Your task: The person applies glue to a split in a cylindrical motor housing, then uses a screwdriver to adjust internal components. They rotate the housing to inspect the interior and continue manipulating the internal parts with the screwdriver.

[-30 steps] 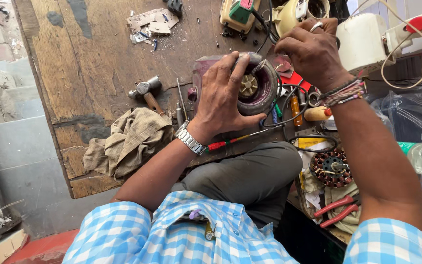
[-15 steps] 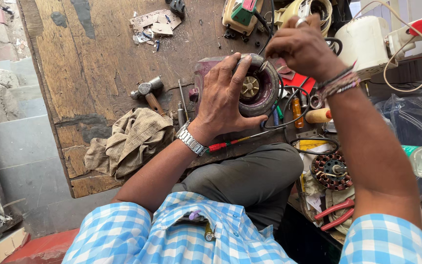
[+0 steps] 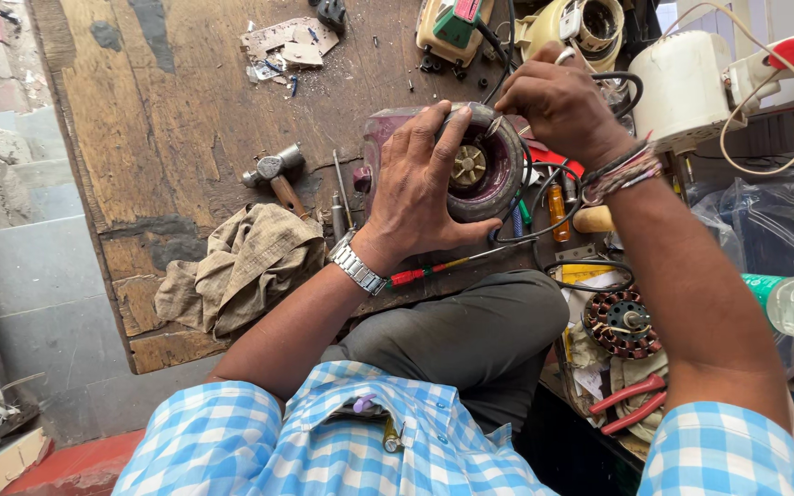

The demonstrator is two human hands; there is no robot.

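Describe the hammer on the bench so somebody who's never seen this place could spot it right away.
Start at the worn wooden workbench and find the crumpled beige rag near its front edge. The hammer lies just above the rag, left of the left hand. It is the only tool there with a stubby grey metal head on a short brown wooden handle.

Both forearms are bare and reach forward from rolled blue-checked sleeves. The left hand lies palm down, fingers spread and curled forward, thumb stretched out to the right; a metal watch sits at its wrist. The right hand is further forward, knuckles up, fingers bent and pinched together toward the left, with thread bands around its wrist.
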